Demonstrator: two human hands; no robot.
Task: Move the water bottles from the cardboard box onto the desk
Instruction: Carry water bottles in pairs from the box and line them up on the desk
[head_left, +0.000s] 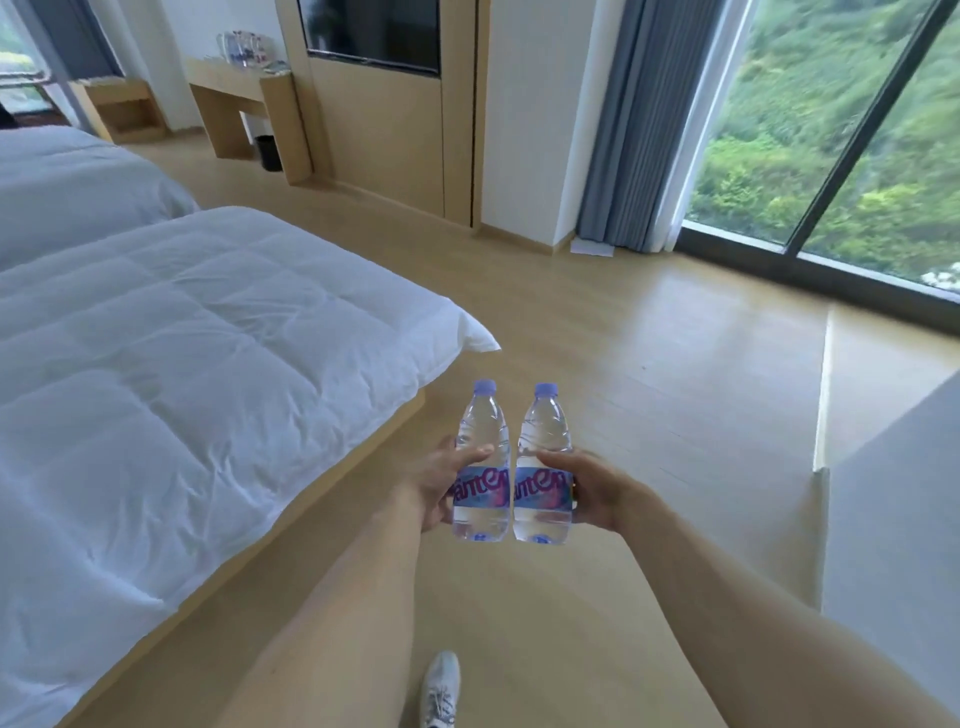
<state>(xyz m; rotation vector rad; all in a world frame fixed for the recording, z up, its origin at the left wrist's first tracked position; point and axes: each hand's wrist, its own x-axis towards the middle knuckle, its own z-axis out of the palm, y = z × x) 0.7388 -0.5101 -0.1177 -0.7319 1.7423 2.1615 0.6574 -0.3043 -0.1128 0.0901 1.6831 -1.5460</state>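
Left hand (441, 480): fingers curled round one clear plastic water bottle with purple cap (480, 467), lower centre of frame. Right hand (592, 486): grips a matching second bottle (543, 467), upright, just beside the first. Light wooden desk (244, 98), upper left, bears possibly more bottles, too blurred to tell.

Two water bottles are in view, a left bottle (480, 467) and a right bottle (543, 470), each with one purple cap and one blue label. Two hands hold them, one bottle per hand: the left hand (441, 486) and the right hand (592, 491). There are two beds, the near bed (182, 364) and the far bed (78, 187), one desk (239, 88) and one white shoe (440, 686).
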